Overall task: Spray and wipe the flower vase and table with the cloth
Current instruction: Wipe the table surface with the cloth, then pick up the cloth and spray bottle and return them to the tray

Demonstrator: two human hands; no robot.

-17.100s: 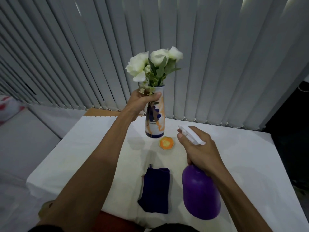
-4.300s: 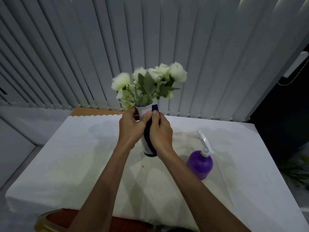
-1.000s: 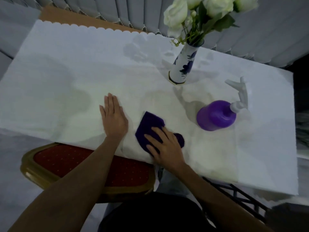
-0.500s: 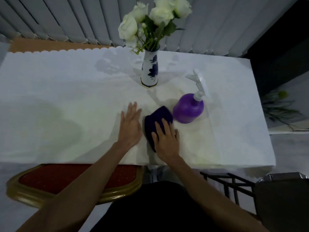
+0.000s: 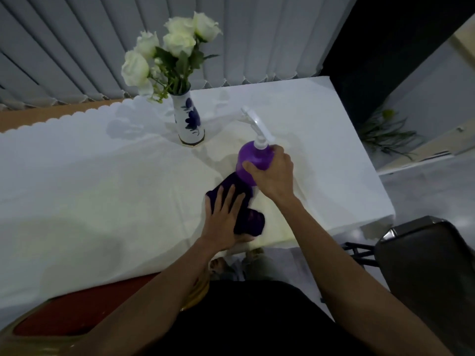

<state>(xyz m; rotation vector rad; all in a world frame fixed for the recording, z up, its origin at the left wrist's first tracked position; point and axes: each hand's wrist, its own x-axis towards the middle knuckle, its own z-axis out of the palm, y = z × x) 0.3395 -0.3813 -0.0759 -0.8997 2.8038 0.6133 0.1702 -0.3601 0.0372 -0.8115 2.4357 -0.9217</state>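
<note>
While the left hand (image 5: 226, 217) lies flat, fingers spread, pinning the soft, limp cloth (image 5: 240, 209) to the table (image 5: 102, 181), the right hand (image 5: 273, 173) at its 1 o'clock wraps the smooth, likely slippery bottle (image 5: 253, 160); grip its body. Half a second ago, the right hand pressed the cloth. At 11 o'clock stands the breakable vase (image 5: 189, 122).

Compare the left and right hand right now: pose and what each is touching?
The left hand lies flat, fingers spread, pressing the dark cloth onto the table; the right hand is curled around the purple spray bottle. Left palm faces down; right grips the bottle's side. Both are bare and over the table's near edge.
</note>
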